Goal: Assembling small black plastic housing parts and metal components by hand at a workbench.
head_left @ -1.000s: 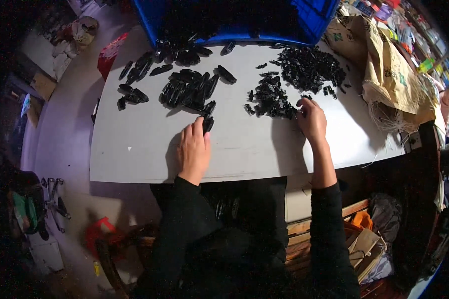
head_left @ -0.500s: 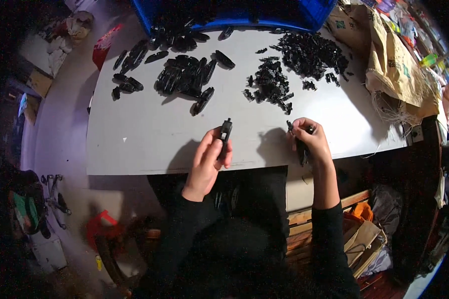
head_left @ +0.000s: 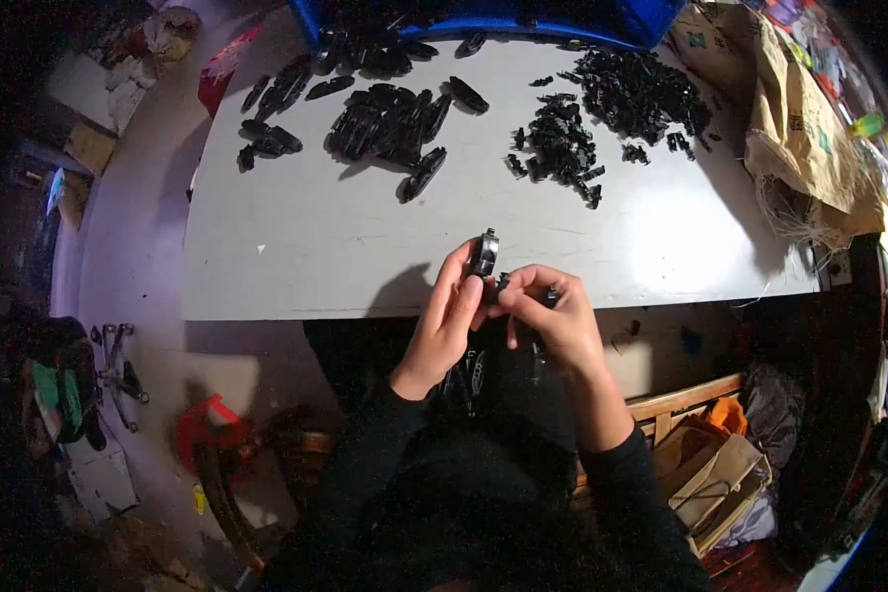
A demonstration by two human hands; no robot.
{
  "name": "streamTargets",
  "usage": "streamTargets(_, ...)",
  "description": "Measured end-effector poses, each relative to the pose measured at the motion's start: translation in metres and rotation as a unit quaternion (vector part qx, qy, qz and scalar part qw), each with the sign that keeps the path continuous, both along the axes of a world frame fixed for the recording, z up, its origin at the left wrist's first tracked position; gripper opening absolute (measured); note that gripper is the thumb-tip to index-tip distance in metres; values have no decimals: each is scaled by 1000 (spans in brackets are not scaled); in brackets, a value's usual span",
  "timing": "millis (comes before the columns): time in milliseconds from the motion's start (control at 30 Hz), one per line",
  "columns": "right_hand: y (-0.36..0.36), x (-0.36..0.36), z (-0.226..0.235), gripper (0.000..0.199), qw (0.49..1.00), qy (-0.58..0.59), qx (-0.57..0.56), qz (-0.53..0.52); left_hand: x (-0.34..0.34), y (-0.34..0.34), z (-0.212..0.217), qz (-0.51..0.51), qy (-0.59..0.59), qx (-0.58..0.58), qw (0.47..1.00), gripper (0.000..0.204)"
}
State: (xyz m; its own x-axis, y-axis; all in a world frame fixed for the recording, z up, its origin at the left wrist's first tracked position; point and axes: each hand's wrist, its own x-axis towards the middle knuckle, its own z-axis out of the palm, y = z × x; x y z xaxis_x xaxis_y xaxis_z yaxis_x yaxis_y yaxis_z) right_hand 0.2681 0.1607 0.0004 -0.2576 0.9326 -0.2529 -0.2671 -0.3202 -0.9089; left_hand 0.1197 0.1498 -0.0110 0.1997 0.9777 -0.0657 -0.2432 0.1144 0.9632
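Observation:
In front of the white table's (head_left: 326,266) near edge, my left hand (head_left: 442,326) grips a long black plastic part (head_left: 485,254) that stands up between thumb and fingers. My right hand (head_left: 565,324) has come close beside it. Its thumb and forefinger pinch a small black plastic piece (head_left: 504,283) near the lower end of the long part; whether the two touch I cannot tell. Another dark piece (head_left: 553,294) shows among the right hand's curled fingers, mostly hidden.
Long black parts (head_left: 390,123) lie heaped at the table's left, with several loose ones around. Small black pieces form a nearer pile (head_left: 562,143) and a larger one (head_left: 641,94) on the right. A blue bin (head_left: 503,25) stands behind, and a woven sack (head_left: 809,138) hangs at right.
My right hand has moved left and slightly nearer, bringing the small black piece to the long part. The left hand keeps its hold and now sits slightly farther right in the view.

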Motion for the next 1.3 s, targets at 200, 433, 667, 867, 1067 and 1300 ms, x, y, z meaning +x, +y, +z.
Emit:
streamTargets(200,-3,-3,-1,7,991,-91,88,46,-12,3,-7,-9,91,35,995,50)
streamTargets(433,0,-2,7,14,942,-254,219,14,-14,0,-9,-93,193,208,954,53)
streamTargets(667,-5,-4,-3,15,984,-153,83,20,-21,-11,4,-101,217,205,949,55)
streamTargets(867,-38,-9,-34,33,960,-176,186,114,-56,-19,7,-265,371,139,879,60)
streamTargets(1067,35,-6,-18,8,917,-326,231,22,-60,65,-28,127,457,257,842,24)
streamTargets(1300,139,-7,-36,19,658,-690,289,-87,-33,119,-31,171,625,269,713,27)
